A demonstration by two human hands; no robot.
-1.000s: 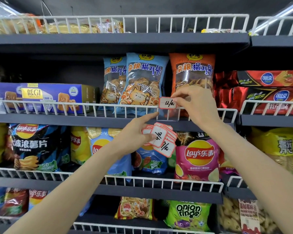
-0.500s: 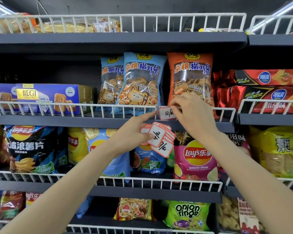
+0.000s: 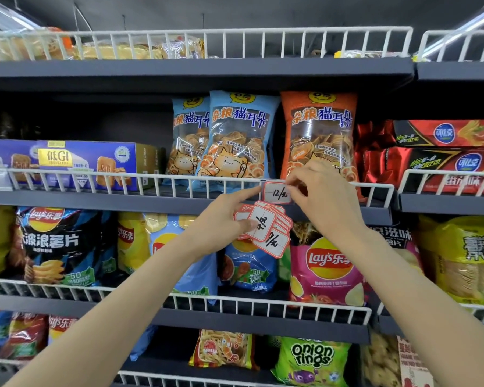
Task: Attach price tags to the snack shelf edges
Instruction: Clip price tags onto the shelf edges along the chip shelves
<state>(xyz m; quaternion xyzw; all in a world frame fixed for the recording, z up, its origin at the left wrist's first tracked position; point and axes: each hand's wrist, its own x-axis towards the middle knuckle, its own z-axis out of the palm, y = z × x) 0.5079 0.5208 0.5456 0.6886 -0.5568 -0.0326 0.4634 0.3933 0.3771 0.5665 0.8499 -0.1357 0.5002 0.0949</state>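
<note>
Item: white, red-bordered paper price tag (image 3: 277, 193) marked "12", sitting on the white wire shelf rail (image 3: 179, 182) in front of the orange snack bag (image 3: 319, 135). Your right hand (image 3: 323, 196) pinches its right edge between thumb and fingertips. Your left hand (image 3: 224, 219) extends its index finger to the tag's left edge, while thumb and remaining fingers clamp a fanned stack of spare red-bordered tags (image 3: 266, 230) just below the grip.

Left of the grip: two blue cat-print snack bags (image 3: 235, 141); further left, a purple biscuit box (image 3: 90, 163). Below the grip: a pink Lay's crisp bag (image 3: 327, 263) on the next shelf down.

Risks, as judged:
- The tag may sit crooked or drop if you release before it catches the rail; how it fastens cannot be seen.
- The spare stack is held loosely fanned, so pressing with that index finger could loosen it and let tags slip.
- The tag sits between the blue and orange bags, so the price could be read for the wrong product.
</note>
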